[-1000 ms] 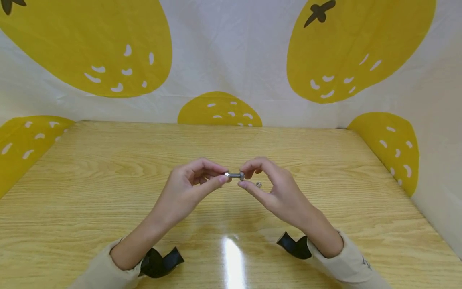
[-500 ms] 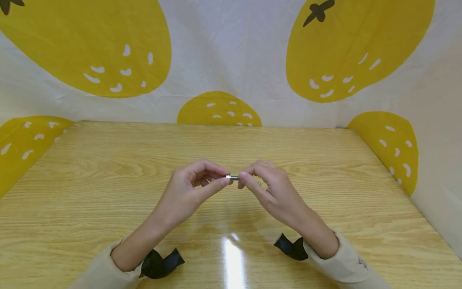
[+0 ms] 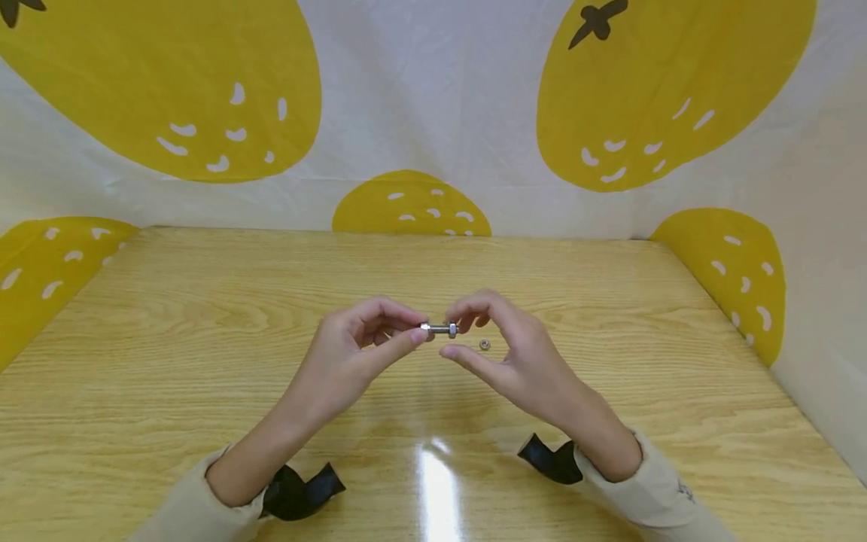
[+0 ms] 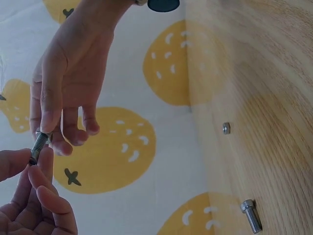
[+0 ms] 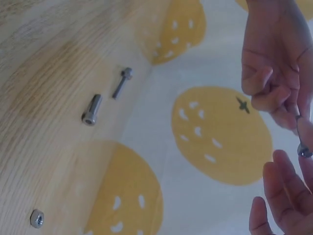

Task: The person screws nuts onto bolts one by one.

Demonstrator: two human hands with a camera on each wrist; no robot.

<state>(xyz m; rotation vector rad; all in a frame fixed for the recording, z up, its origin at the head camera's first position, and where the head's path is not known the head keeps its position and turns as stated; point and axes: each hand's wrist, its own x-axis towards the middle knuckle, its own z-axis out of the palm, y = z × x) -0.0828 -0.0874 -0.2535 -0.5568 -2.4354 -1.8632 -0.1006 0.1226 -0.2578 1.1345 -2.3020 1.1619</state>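
In the head view, my left hand (image 3: 355, 342) pinches the head end of a metal bolt (image 3: 439, 329), held level above the table. A hex nut (image 3: 452, 330) sits around the bolt's right end. My right hand (image 3: 524, 357) is spread about that nut, its thumb lowered clear of it and its forefinger above; whether the other fingertips touch the nut, I cannot tell. Behind the right hand, a loose nut (image 3: 485, 345) lies on the table. The left wrist view shows the bolt (image 4: 39, 147) between both hands. In the right wrist view, the threaded nut (image 5: 304, 151) is partly cut off.
A socket-head bolt (image 5: 91, 110) and another bolt (image 5: 122, 83) lie on the wooden table (image 3: 203, 301) in the right wrist view. White cloth with yellow shapes (image 3: 433, 113) hangs along the table's back and sides.
Half a second ago my right thumb and fingers covered the nut. Now the thumb has dropped away, and the nut shows again. The left hand's hold on the bolt looks the same.
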